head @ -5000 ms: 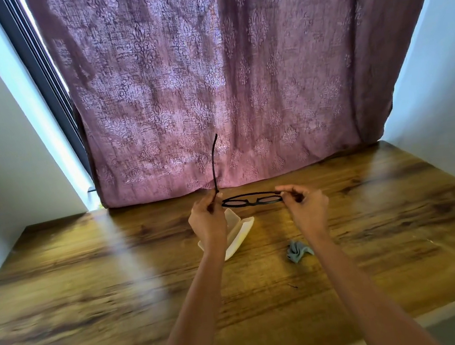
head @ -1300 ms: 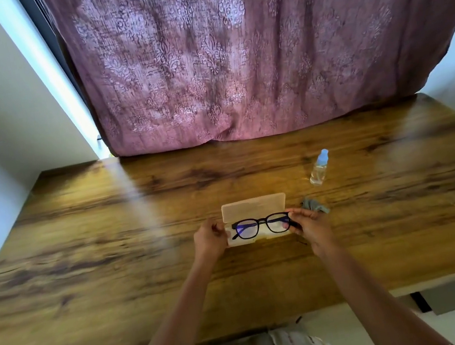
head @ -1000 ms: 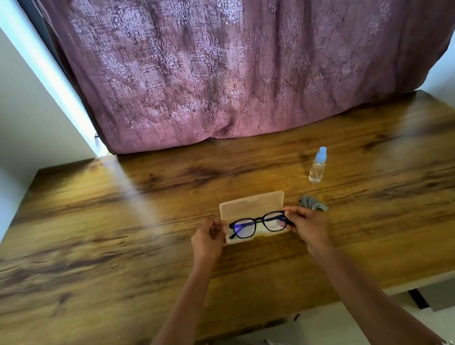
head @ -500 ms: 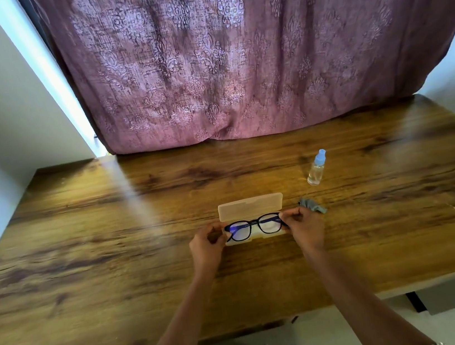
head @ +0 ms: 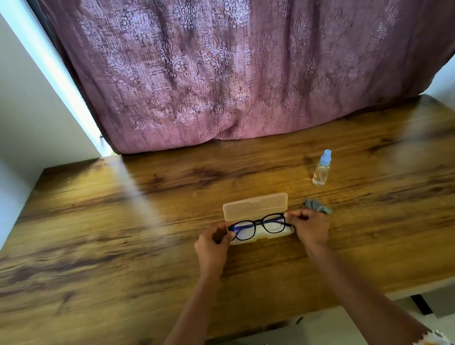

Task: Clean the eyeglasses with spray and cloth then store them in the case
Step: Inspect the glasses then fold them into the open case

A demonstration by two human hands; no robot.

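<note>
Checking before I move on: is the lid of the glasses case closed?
No, the case lid stands open behind the eyeglasses.

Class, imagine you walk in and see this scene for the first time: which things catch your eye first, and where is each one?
First, the black eyeglasses, held at each end by the left hand and right hand over the open pale case at the middle of the wooden table. Then the patterned mauve curtain filling the back. To the right stand a small spray bottle and a crumpled grey cloth.
</note>
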